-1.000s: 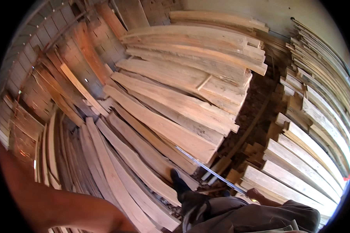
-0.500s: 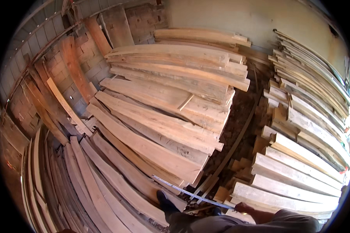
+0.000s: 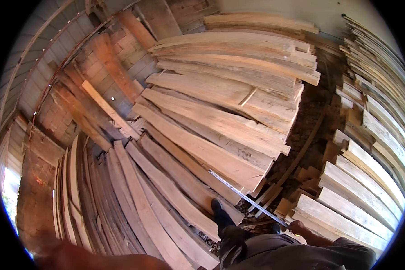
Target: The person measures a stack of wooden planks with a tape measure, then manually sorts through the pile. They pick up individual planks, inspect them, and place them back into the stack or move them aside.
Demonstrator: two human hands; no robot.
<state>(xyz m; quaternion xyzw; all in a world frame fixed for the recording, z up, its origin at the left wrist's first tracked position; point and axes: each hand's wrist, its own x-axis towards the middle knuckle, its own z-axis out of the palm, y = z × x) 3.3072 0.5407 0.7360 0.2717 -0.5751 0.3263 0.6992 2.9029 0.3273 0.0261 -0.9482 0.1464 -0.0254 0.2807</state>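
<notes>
My right hand [image 3: 296, 227] is closed at the near end of a long, thin white measuring tape [image 3: 256, 204]. The tape runs out up and to the left from the fist. Its far end lies over a dark-edged plank [image 3: 198, 164] beside the stacked boards. A small yellowish spot shows under the fingers, too small to make out. Across the lower left edge stretches my bare left arm [image 3: 101, 261], with the blurred left hand [image 3: 47, 249] at its end near the upright-edged planks. Its fingers cannot be made out.
A big stack of pale boards [image 3: 229, 110] fills the middle. More stacked timber [image 3: 346, 211] lines the right side, with a dark rubble gap [image 3: 308, 135] between. Long planks [image 3: 153, 202] lie at lower left, near my shoe [image 3: 217, 207]. Boards [image 3: 114, 67] lean on the block wall.
The view has swung left, so the stacks sit further right and higher. My left arm has come up into the lower left. The right hand still grips the tape.
</notes>
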